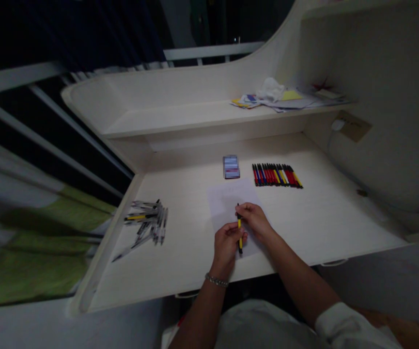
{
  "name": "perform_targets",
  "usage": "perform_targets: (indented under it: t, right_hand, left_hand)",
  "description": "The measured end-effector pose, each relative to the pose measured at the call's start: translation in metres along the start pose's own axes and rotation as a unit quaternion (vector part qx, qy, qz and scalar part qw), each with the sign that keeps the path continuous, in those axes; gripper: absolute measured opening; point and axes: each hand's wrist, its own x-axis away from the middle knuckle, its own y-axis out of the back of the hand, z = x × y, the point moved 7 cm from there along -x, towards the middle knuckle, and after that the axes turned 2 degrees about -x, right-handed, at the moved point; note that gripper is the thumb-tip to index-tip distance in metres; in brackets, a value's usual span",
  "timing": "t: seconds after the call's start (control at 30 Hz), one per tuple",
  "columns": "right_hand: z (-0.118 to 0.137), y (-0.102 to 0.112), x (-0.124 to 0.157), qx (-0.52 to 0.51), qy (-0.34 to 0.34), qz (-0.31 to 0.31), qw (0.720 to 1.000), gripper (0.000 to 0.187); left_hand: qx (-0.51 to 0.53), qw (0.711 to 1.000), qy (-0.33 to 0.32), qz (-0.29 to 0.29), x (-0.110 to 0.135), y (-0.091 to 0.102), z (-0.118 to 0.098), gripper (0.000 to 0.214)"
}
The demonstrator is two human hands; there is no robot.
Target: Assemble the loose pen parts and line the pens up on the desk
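Between my two hands is a yellow pen (pixel 240 224) with black ends, held over a sheet of white paper (pixel 218 203). My left hand (pixel 227 242) has its fingers closed around the pen's lower barrel. Higher up, my right hand (pixel 252 218) pinches the pen near its black upper end. Beyond the paper, to the right, lies a neat row of red, blue, yellow and white pens (pixel 276 175). A loose pile of mostly clear and grey pens (pixel 151 220), with a yellow one among them, lies on the left.
A phone (pixel 231 167) with its screen lit lies behind the paper on the white desk (pixel 187 194). Papers and a crumpled tissue (pixel 271 89) rest on the raised shelf (pixel 180 114). A cable (pixel 354 179) runs along the right wall. Curtains hang at the left.
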Motion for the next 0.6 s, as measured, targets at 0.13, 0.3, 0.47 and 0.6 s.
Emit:
perform_targets:
  t: [0.13, 0.3, 0.47, 0.6]
  right_hand:
    - [0.0008, 0.0013, 0.0013, -0.001, -0.005, -0.007, 1.000, 0.038]
    - [0.0029, 0.0005, 0.0022, 0.000, 0.000, -0.006, 1.000, 0.037]
    - [0.0020, 0.0008, 0.0022, -0.007, -0.003, 0.006, 1.000, 0.036]
    - [-0.0022, 0.0029, -0.0002, -0.010, 0.007, 0.003, 1.000, 0.036]
  left_hand:
    - [-0.005, 1.000, -0.002, 0.002, -0.0006, 0.0003, 0.0004, 0.034]
    - [-0.010, 1.000, -0.008, 0.007, -0.0006, -0.0013, 0.0009, 0.034]
    - [-0.002, 1.000, -0.004, -0.001, -0.0001, -0.0013, 0.0011, 0.034]
    - [-0.019, 1.000, -0.011, -0.004, -0.0026, -0.0009, 0.0033, 0.031]
